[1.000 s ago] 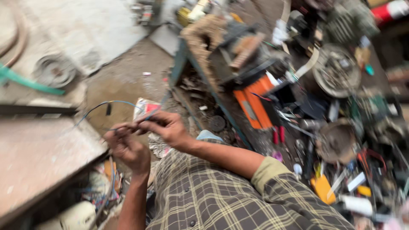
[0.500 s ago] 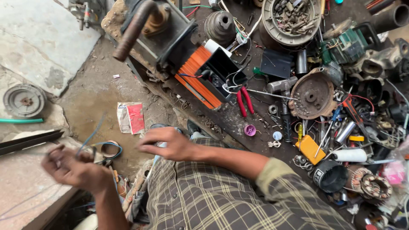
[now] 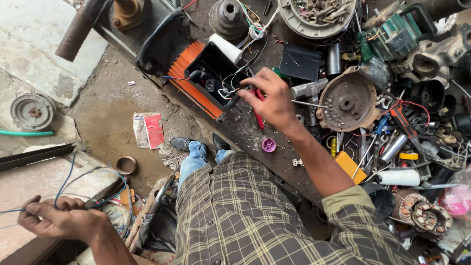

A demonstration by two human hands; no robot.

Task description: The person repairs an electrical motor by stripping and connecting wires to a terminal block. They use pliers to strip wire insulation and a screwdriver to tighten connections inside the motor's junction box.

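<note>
My right hand pinches red-handled pliers beside the open black terminal box at the tabletop's edge, while my left hand closes on blue wire, keeping it taut.

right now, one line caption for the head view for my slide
Right hand reaches red-handled pliers beside an open black terminal box; left hand grips blue wires.

- A flat rectangular packet — red and white — lies on the dirt floor, left of the shoes.
- Pink plastic bag at the right edge.
</note>
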